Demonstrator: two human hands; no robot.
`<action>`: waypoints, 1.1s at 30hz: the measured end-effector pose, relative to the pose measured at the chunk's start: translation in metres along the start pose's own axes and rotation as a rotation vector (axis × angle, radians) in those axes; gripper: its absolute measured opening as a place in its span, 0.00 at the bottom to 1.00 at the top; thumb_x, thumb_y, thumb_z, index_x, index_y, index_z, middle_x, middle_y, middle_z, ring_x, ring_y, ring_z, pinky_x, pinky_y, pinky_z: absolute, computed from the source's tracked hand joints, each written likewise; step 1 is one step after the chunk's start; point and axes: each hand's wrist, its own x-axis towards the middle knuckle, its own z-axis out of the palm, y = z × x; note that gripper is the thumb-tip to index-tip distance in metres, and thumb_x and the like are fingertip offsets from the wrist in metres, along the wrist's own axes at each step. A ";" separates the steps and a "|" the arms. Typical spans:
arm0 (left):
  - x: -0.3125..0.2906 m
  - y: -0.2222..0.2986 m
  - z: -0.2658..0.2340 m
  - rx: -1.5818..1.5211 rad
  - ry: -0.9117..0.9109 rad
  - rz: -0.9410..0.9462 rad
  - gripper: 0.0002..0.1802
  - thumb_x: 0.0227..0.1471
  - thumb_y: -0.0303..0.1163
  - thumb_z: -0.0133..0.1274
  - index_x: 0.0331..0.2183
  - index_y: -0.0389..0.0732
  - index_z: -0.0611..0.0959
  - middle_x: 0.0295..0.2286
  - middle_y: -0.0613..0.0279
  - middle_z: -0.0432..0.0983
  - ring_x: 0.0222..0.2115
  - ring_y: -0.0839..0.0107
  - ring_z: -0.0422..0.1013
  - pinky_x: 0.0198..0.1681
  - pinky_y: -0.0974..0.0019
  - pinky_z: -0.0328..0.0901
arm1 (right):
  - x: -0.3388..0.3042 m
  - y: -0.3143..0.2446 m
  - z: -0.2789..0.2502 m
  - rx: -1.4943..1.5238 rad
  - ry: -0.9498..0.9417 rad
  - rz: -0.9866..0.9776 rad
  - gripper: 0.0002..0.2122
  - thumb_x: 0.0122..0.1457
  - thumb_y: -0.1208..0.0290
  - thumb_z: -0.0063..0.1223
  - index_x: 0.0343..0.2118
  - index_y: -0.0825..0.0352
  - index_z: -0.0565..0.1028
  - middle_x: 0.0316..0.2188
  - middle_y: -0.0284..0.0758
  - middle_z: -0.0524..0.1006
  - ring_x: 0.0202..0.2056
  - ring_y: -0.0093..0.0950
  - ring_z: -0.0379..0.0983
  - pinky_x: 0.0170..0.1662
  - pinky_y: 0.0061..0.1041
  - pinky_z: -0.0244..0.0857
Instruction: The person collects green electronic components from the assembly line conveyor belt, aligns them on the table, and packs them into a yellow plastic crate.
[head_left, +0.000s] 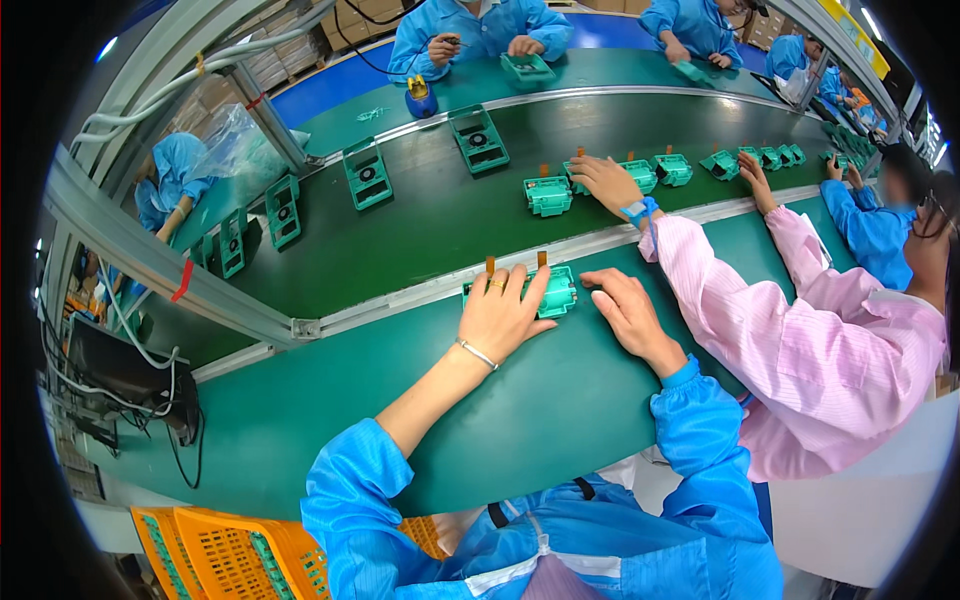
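Observation:
My left hand (500, 315), wearing a ring and a thin bracelet, lies over small green plastic housings at the bench's far edge. Its fingers reach over the far side and its thumb is on the near side, closed around a housing that the hand mostly hides. One green plastic housing (560, 291) shows between my hands. Orange strips stand up behind my fingers and behind this housing. My right hand (630, 312) is just to the right, fingers apart and bent slightly, with nothing in it. Whether its fingertips touch the housing I cannot tell.
Beyond a metal rail (400, 295), a green conveyor belt (420, 225) carries green frames (367, 173) and a row of housings (548, 196). On my right, a pink-sleeved co-worker (780, 320) reaches over it. A metal post (170, 250), a black monitor (125, 365) and orange crates (230, 555) stand left.

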 end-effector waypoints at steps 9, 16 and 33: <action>-0.038 -0.024 -0.091 -0.004 -0.008 -0.017 0.48 0.37 0.58 0.69 0.57 0.43 0.75 0.48 0.60 0.75 0.47 0.62 0.73 0.52 0.57 0.66 | -0.005 0.007 -0.009 0.008 -0.015 -0.003 0.16 0.70 0.64 0.45 0.53 0.67 0.76 0.47 0.40 0.79 0.49 0.40 0.74 0.53 0.36 0.63; -0.209 -0.080 -0.256 0.138 -0.073 -0.425 0.52 0.24 0.39 0.77 0.55 0.39 0.75 0.50 0.51 0.77 0.49 0.51 0.73 0.52 0.50 0.66 | -0.004 0.015 -0.003 0.060 0.002 0.009 0.17 0.69 0.65 0.44 0.52 0.70 0.76 0.48 0.44 0.78 0.50 0.42 0.74 0.55 0.36 0.65; -0.717 0.129 -0.402 0.286 -0.786 -1.944 0.44 0.53 0.59 0.61 0.62 0.43 0.70 0.54 0.48 0.71 0.50 0.44 0.73 0.50 0.47 0.69 | -0.005 0.017 0.010 0.065 -0.068 0.119 0.20 0.76 0.63 0.38 0.61 0.72 0.70 0.56 0.44 0.75 0.56 0.34 0.71 0.60 0.30 0.61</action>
